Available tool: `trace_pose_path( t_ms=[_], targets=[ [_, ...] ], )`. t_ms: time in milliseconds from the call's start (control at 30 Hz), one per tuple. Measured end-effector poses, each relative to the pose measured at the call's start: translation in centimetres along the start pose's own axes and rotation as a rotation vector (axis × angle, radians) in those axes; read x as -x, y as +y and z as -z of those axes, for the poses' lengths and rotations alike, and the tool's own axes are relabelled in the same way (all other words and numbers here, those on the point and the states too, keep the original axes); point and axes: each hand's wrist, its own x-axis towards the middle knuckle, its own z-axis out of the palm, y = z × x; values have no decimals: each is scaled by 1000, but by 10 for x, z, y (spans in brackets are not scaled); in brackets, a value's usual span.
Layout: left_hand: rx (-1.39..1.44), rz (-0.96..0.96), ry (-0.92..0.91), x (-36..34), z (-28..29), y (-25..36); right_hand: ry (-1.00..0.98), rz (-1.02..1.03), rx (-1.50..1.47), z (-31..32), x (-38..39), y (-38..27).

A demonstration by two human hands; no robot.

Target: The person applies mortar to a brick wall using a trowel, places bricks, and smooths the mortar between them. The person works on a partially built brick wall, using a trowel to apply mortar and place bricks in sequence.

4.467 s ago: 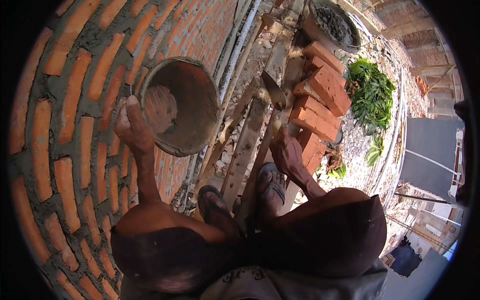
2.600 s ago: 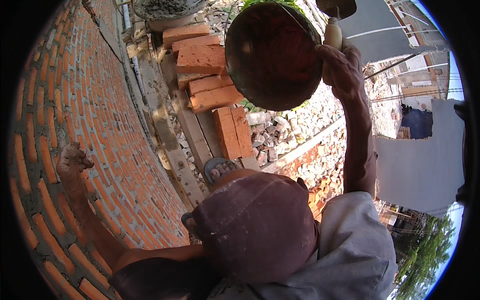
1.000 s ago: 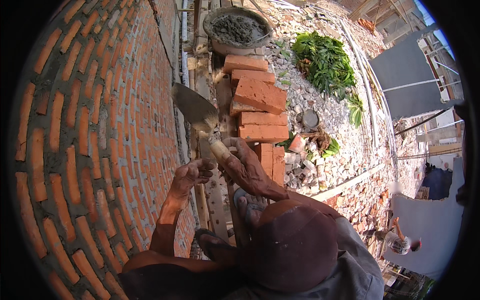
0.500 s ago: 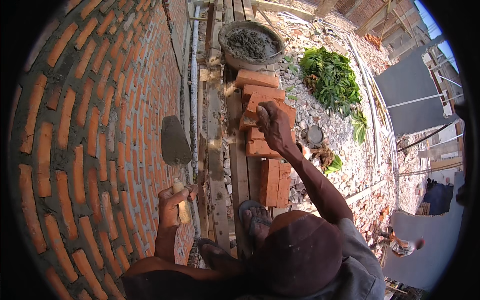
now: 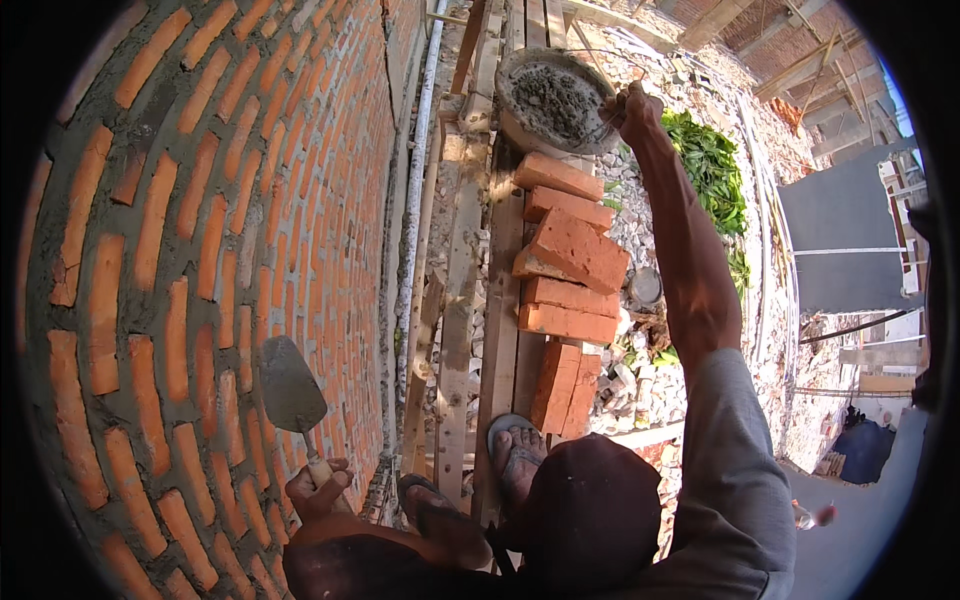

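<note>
My left hand is closed round the short wooden handle of a trowel, whose grey blade points up in front of the brick wall. With the arm stretched far forward, my right hand is closed at the right edge of a round bucket. Whether it grips the rim or the thin wire handle is hard to see. Wet grey mortar lies in the bucket. Nearer to me, several loose orange bricks sit in a row on the planks.
Wooden planks run forward under my sandalled feet, beside the wall. A long white pipe follows the wall's foot. Rubble and a heap of green leaves lie to the right. Another person is at the far right.
My right hand has moved forward from above the bricks to the bucket's edge. The left hand has drawn back and to the left with the trowel. The whole view has shifted slightly.
</note>
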Motion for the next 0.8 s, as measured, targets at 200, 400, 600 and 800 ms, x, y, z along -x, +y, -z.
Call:
trace_pose_path(
  t_ms=[200, 400, 600, 800],
  targets=[
    [323, -181, 235, 85, -27, 151, -693, 762, 955, -55, 24, -19],
    [650, -155, -111, 165, -61, 267, -424, 292, 621, -23, 63, 0],
    [640, -67, -171, 190, -142, 258, -506, 250, 790, -21, 94, -22],
    [455, 336, -33, 206, -168, 227, -628, 185, 846, -30, 125, -46]
  ],
)
